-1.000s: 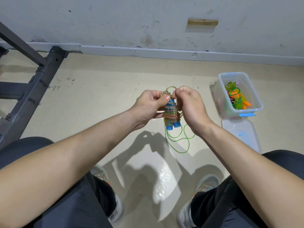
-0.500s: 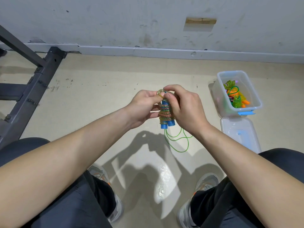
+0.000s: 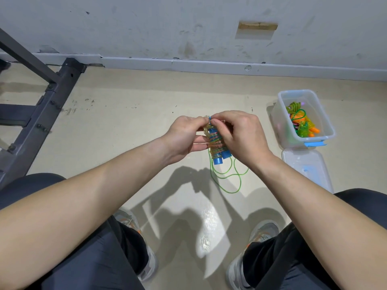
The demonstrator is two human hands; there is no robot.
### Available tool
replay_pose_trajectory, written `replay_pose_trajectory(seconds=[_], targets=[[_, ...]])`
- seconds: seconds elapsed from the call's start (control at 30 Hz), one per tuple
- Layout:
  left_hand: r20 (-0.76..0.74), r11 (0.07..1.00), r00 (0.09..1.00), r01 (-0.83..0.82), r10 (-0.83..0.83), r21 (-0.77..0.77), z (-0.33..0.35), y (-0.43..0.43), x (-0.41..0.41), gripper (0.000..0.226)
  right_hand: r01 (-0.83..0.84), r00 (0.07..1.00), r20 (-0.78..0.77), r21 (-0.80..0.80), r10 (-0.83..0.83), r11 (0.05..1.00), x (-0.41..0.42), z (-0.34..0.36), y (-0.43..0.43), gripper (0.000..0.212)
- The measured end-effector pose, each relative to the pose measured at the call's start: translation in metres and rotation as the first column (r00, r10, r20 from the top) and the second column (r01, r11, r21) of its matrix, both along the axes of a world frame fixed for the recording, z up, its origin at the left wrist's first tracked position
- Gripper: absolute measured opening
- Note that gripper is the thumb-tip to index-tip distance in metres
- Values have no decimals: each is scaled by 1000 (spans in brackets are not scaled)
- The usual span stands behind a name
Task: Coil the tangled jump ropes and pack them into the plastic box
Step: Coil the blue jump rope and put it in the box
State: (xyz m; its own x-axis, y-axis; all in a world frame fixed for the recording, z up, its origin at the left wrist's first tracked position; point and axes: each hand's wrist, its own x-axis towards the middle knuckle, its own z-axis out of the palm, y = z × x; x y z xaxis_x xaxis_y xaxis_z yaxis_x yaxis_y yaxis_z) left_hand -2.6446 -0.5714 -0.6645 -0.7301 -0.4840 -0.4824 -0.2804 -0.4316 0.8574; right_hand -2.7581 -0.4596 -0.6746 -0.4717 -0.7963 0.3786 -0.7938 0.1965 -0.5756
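A jump rope with two blue handles (image 3: 219, 159) is held upright in front of me, its glittery cord wound round the handles. My left hand (image 3: 186, 136) grips the bundle from the left. My right hand (image 3: 238, 132) pinches the cord at the bundle's top. Loose green cord (image 3: 229, 178) hangs in loops below the handles. The clear plastic box (image 3: 281, 114) stands open on the floor to the right, holding a coiled green and orange rope (image 3: 301, 124).
The box's lid (image 3: 307, 170) lies flat on the floor just in front of the box. A dark metal frame (image 3: 41, 109) runs along the left. A wall with a skirting board closes the far side. My knees and shoes fill the bottom of the view.
Both hands have closed in over the top of the bundle, the right hand coming over the handles. The small loop that stood above the handles is pressed down.
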Motion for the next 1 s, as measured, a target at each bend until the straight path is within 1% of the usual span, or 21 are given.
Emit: replay_pose_trajectory(seconds=[0.1,0.2,0.3,0.4,0.53,0.63,0.73,0.8,0.9,1.0], targets=[[33,987,999,37,-32,-159,-3,3,-1,27,13,997,77,-28,-11,1000,0,0,1,19],[73,961,997,32,-12,-273,-5,6,-2,27,12,996,91,-32,-9,999,1,0,1,16],[98,934,995,4,33,-357,-11,7,-2,20,29,994,105,-20,-26,999,2,0,1,9],[149,877,982,-29,115,-480,-17,7,0,18,73,989,126,27,-76,997,7,-3,1,5],[125,834,974,-93,190,-544,-17,13,0,10,108,986,114,86,-117,990,9,-7,0,7],[115,873,980,-86,160,-481,-18,14,1,10,125,987,83,120,-135,985,7,-8,-1,6],[91,936,988,-85,123,-342,-18,12,3,16,134,985,92,149,-148,980,3,-11,0,5],[81,964,988,-109,132,-242,-17,10,4,17,127,982,120,153,-146,980,2,-14,1,5],[82,982,984,-144,155,-125,-16,7,5,15,108,980,150,155,-131,982,4,-16,1,6],[75,987,986,-148,152,-57,-18,5,6,15,98,975,181,156,-126,983,4,-17,1,6]])
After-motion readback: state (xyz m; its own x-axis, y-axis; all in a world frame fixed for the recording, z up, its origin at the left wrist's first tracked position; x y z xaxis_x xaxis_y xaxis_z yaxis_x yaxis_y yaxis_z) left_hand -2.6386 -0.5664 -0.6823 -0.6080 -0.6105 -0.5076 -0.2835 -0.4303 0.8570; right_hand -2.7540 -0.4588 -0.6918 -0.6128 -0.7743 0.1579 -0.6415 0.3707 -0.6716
